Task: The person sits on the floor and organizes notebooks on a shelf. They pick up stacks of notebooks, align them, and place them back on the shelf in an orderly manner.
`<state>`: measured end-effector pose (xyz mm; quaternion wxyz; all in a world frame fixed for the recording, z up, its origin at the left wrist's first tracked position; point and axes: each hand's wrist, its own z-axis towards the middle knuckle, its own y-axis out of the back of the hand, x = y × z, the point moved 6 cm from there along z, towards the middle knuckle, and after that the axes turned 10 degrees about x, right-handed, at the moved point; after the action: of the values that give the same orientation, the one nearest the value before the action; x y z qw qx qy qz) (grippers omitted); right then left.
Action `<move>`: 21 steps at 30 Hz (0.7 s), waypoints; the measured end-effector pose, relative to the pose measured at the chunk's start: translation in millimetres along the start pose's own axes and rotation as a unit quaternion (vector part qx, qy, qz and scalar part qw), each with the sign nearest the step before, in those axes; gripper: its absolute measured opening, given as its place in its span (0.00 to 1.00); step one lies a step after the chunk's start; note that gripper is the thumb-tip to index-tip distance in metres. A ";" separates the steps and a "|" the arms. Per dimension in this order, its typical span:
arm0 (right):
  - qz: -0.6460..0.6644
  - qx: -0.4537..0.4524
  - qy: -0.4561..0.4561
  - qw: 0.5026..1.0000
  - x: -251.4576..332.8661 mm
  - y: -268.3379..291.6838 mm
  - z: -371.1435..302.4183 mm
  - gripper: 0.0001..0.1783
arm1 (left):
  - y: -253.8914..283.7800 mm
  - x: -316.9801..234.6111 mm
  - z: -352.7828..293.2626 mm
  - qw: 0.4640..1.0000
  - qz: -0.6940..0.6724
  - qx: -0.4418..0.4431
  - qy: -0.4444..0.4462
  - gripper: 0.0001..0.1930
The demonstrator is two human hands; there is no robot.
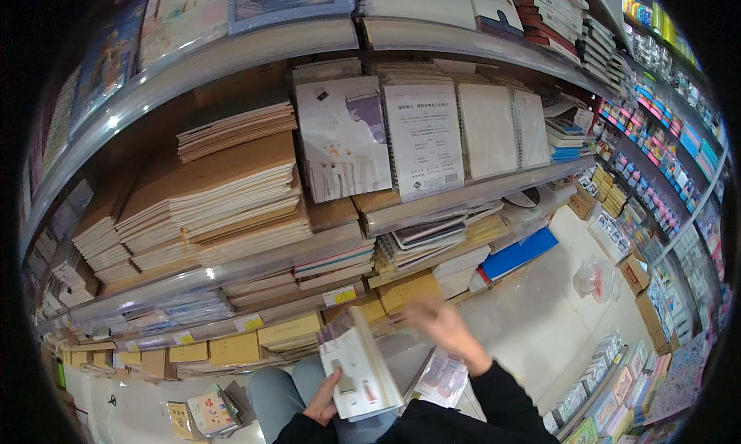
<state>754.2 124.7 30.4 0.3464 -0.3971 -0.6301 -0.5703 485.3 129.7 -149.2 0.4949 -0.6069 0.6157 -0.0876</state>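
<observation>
My left hand (323, 399) grips a small stack of notebooks (356, 376) with pale, illustrated covers by its left edge, thumb on top. The stack is tilted above my lap. My right hand (444, 330) is raised to the right of the stack and apart from it, in front of the lowest shelf. Motion smears its fingers, so their pose is unclear. Below my right forearm lies another notebook (438, 378) with a pink and white cover, partly hidden by my sleeve.
Shelves ahead hold brown-covered notebooks (231, 185), upright spiral notebooks (423, 139) and yellow boxes (234, 350). A blue folder (521, 252) juts from the low shelf. Loose booklets (210, 411) lie on the floor at left. A clear plastic bag (596, 280) and stacked goods (610, 398) stand right.
</observation>
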 end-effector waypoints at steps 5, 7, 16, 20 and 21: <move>-0.258 -0.384 0.142 0.875 121.0 125.6 94.5 0.54 | 41.0 -13.4 -19.9 0.994 -0.011 -0.009 -0.110 0.25; -0.316 -0.415 0.056 0.851 134.9 134.8 129.5 0.57 | 51.7 -5.5 -19.0 0.994 -0.014 -0.029 -0.106 0.25; -0.254 -0.394 0.109 0.877 123.2 157.8 124.2 0.29 | 62.0 2.3 -16.6 0.995 -0.012 0.008 -0.094 0.24; 0.107 -0.453 0.265 0.844 100.4 177.2 99.7 0.21 | 64.5 2.7 -12.0 0.994 0.001 0.025 -0.105 0.23; 0.127 -0.462 0.276 0.833 98.5 176.5 100.9 0.20 | 65.5 3.7 -10.3 0.994 -0.001 0.027 -0.103 0.23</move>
<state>870.1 241.4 185.2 0.3514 -0.4138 -0.1152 -0.8319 435.5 137.8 -192.3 0.5714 -0.6002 0.5581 -0.0417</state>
